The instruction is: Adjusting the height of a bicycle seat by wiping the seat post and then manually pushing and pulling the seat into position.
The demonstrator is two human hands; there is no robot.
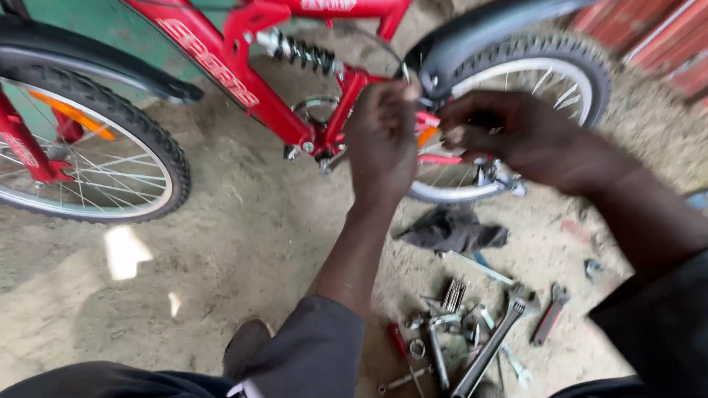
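A red bicycle (243, 81) with a coil spring stands on the dirt floor in front of me. My left hand (383, 140) is raised with its back to me, fingers closed up at the lower end of the black rear mudguard (472, 33) where it meets the frame. My right hand (516, 136) is bent in beside it, fingers curled at the same spot in front of the rear wheel (568, 74). Whatever the fingers pinch is hidden behind the hands and blurred.
The front wheel (88, 147) stands at the left. On the ground below my hands lie a dark rag (453, 230), a large adjustable wrench (501, 332), a red-handled wrench (549, 315) and several small spanners and nuts (435, 332). Red ribbed sheeting (656, 33) is at the top right.
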